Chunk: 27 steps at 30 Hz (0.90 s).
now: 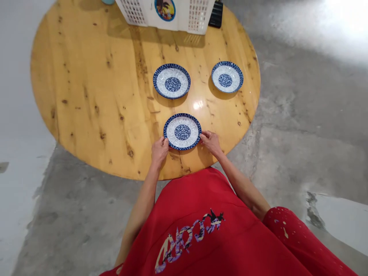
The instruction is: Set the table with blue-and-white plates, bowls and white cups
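Between my two hands is a blue-and-white patterned plate (183, 132), close to the near edge of the wooden table. My left hand (160, 150) pinches its rim at the lower left. On the opposite side, the fingers of my right hand (211, 142) are closed on the right rim. Just beyond it lies a second plate (172, 81) with the same dark blue border and round blue centre. A third matching plate (227, 77) sits farther right, near the table's edge.
The round wooden table (86, 92) has a glossy knotted top. At its far side stands a white plastic basket (178, 17) with a round picture label. Beside the basket is a black object (216, 15), partly hidden. A light blue item (108, 1) is cut off at the top.
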Available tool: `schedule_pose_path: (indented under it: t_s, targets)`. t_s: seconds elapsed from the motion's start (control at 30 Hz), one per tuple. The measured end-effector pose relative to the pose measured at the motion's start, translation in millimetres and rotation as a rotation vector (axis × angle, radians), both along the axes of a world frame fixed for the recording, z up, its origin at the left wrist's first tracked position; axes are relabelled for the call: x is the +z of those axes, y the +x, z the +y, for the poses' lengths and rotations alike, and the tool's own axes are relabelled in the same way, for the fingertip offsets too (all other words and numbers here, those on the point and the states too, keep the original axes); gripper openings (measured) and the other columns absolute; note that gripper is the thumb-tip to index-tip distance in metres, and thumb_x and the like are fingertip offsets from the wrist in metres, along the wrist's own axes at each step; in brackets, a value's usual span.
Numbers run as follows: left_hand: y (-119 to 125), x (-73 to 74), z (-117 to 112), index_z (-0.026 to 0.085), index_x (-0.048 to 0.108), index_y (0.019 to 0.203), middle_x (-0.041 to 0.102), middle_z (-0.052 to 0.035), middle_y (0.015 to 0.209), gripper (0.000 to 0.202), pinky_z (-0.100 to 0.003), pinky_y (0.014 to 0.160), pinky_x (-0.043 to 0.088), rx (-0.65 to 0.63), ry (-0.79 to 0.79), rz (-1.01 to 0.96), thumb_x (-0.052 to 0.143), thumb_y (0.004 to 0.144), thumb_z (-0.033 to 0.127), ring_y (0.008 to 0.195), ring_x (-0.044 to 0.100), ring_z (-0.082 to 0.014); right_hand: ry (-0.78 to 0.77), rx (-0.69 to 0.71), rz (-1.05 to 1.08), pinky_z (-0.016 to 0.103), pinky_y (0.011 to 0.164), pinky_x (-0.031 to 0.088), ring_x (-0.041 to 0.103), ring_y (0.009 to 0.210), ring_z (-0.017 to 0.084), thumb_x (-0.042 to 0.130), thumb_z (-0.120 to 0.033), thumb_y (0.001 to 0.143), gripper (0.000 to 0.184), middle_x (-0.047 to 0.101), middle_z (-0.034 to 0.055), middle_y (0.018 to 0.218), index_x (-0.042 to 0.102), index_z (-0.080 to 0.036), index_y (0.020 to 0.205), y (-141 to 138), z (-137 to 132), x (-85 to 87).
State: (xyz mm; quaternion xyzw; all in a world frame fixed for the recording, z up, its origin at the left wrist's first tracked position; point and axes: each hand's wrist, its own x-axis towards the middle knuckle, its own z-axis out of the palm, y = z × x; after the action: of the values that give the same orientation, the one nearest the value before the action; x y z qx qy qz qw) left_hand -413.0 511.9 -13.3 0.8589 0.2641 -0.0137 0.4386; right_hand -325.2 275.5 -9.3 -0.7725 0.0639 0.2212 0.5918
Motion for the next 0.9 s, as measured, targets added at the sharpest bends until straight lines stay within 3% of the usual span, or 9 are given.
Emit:
schedule_pose_path:
  t_s: [0.2, 0.4, 0.57, 0.73, 0.9]
  targets:
    - [-0.8, -6.9, -2.9, 0.016, 0.041, 0.065, 0.044, -0.0008, 0.058, 0.033, -0.027, 0.060, 0.025, -0.007, -0.015, 0.002, 0.048, 0.094, 0.031, 0.060, 0.041, -0.0130, 0.001, -0.173, 0.119, 0.020, 0.057, 0.050, 0.064, 0.063, 0.010, 0.052, -0.022, 0.097, 0.027, 0.067, 0.0044, 0.081, 0.062, -0.005, 0.115, -13.1, -11.1, -2.9]
    - [0.4, -22.7, -1.3, 0.017, 0.055, 0.076, 0.054, -0.0043, 0.063, 0.029, -0.025, 0.059, 0.035, 0.021, -0.151, -0.015, 0.047, 0.093, 0.040, 0.065, 0.048, -0.0175, 0.085, -0.078, 0.091, 0.019, 0.059, 0.051, 0.063, 0.065, 0.009, 0.053, -0.027, 0.097, 0.026, 0.066, 0.0024, 0.081, 0.065, -0.008, 0.111, -17.5, -1.1, -1.3]
    - [5.3, -18.3, -5.5, 0.018, 0.048, 0.069, 0.052, -0.0036, 0.062, 0.029, -0.025, 0.058, 0.035, -0.021, -0.094, -0.032, 0.048, 0.091, 0.037, 0.064, 0.049, -0.0164, 0.041, -0.080, 0.022, 0.019, 0.058, 0.052, 0.061, 0.065, 0.010, 0.052, -0.015, 0.092, 0.021, 0.065, 0.0010, 0.080, 0.069, -0.008, 0.102, -8.6, 3.8, -0.2]
    - [5.2, -14.0, -11.5, 0.017, 0.047, 0.071, 0.058, -0.0030, 0.062, 0.031, -0.025, 0.058, 0.035, -0.024, -0.114, -0.017, 0.047, 0.093, 0.038, 0.060, 0.055, -0.0158, 0.068, -0.043, 0.072, 0.019, 0.058, 0.050, 0.062, 0.063, 0.010, 0.054, -0.018, 0.094, 0.029, 0.066, 0.0024, 0.078, 0.068, -0.003, 0.114, -5.7, -6.8, 5.7]
    - [0.2, -20.7, -5.8, 0.015, 0.055, 0.077, 0.066, -0.0056, 0.066, 0.036, -0.025, 0.064, 0.042, -0.026, -0.229, 0.010, 0.048, 0.096, 0.045, 0.066, 0.065, -0.0193, 0.064, -0.250, 0.084, 0.019, 0.059, 0.050, 0.064, 0.063, 0.009, 0.054, -0.019, 0.093, 0.028, 0.066, 0.0042, 0.081, 0.062, -0.003, 0.115, -7.3, -27.2, 8.3]
